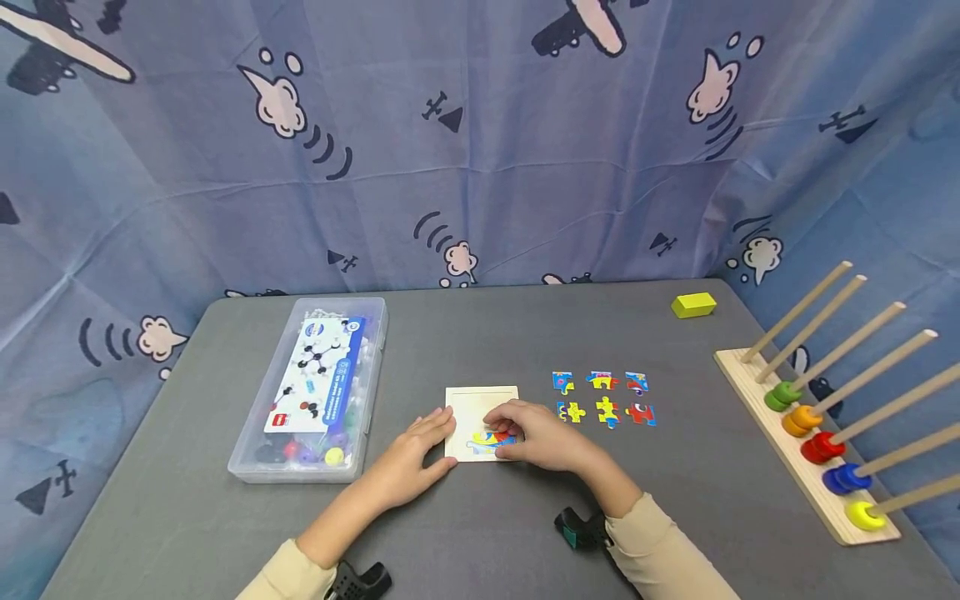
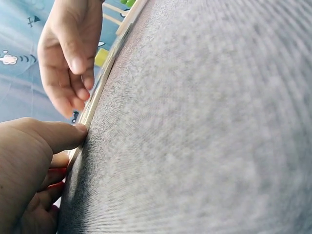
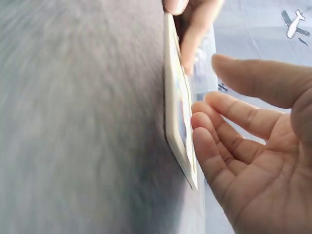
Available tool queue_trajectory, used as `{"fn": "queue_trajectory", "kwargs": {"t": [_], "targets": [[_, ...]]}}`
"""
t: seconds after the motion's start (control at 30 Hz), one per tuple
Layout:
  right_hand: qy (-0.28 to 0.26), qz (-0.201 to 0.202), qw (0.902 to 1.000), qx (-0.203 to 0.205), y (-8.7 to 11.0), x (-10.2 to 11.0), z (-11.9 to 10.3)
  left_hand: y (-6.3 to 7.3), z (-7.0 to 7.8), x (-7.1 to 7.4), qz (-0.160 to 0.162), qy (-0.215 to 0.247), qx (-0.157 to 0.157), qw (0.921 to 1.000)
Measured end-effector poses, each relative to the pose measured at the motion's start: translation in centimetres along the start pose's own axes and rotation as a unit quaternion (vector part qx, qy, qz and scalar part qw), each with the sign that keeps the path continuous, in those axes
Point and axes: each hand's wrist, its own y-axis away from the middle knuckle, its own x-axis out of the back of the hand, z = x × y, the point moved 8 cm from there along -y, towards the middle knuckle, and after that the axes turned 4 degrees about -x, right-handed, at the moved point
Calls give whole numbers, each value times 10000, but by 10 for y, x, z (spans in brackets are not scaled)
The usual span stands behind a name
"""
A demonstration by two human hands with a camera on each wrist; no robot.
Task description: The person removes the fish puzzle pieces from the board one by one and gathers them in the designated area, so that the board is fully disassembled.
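Observation:
A small square wooden puzzle tray [image 1: 467,408] lies flat on the grey table. Colourful jigsaw pieces [image 1: 482,443] sit along its near side, partly covered by the right hand. My left hand [image 1: 407,460] rests at the tray's left side, fingers extended; its thumb [image 2: 68,135] touches the near edge. Over the tray's right half is my right hand [image 1: 546,435], its fingers loosely bent. In the right wrist view the fingertips [image 3: 204,141] are right at the tray's surface, thumb apart from them, with no piece showing between. Several loose jigsaw pieces [image 1: 607,411] lie in two rows to the right.
A clear plastic case [image 1: 371,392] with a molecule-model label stands on the left. To the right is a wooden peg board [image 1: 813,479] with coloured rings on upright rods. A yellow block [image 1: 693,305] sits near the back edge, before a patterned blue curtain [image 1: 480,150].

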Motion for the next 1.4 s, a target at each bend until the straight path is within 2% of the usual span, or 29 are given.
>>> {"fn": "queue_trajectory", "kwargs": {"t": [0.37, 0.9, 1.4], "targets": [[580, 58, 9981, -197, -16, -13, -7, -2, 1, 1, -17, 38, 107, 9999], [676, 73, 9976, -155, -17, -16, -11, -4, 5, 4, 65, -67, 12, 10000], [850, 75, 9963, -127, -14, -15, -14, -3, 3, 5, 52, -98, 86, 9999]]}}
